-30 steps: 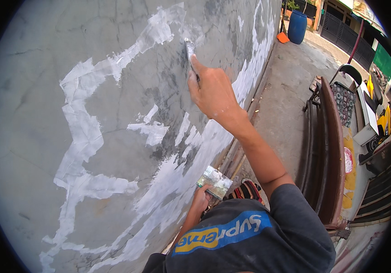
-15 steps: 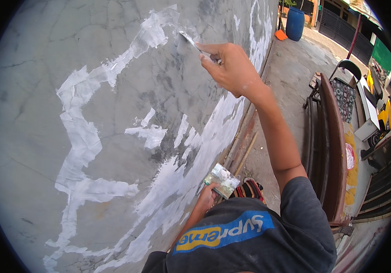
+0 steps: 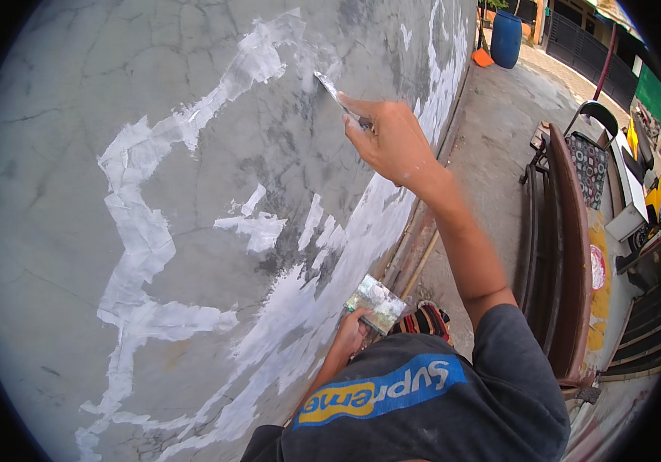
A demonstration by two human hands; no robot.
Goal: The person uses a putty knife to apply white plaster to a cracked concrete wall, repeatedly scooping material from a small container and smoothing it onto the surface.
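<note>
"What's the right hand (image 3: 396, 142) gripping?"

"A narrow putty knife (image 3: 332, 89), pinched between thumb and fingers, its blade pointing up and left at the grey wall (image 3: 45, 185). Whether the tip touches, I can't tell."

"And the left hand (image 3: 351, 331)?"

"Low, close to the shirt (image 3: 392, 408), clasping a small rectangular putty board (image 3: 375, 304) by its near edge. White paste lies on top."

"What's around the blade?"

"Cracked plaster, with a crooked band of white filler (image 3: 139, 231) to the left and broad white smears lower down."

"Farther out?"

"A brown bench (image 3: 569, 262) to the right, and a blue barrel (image 3: 506, 38) beyond."
</note>
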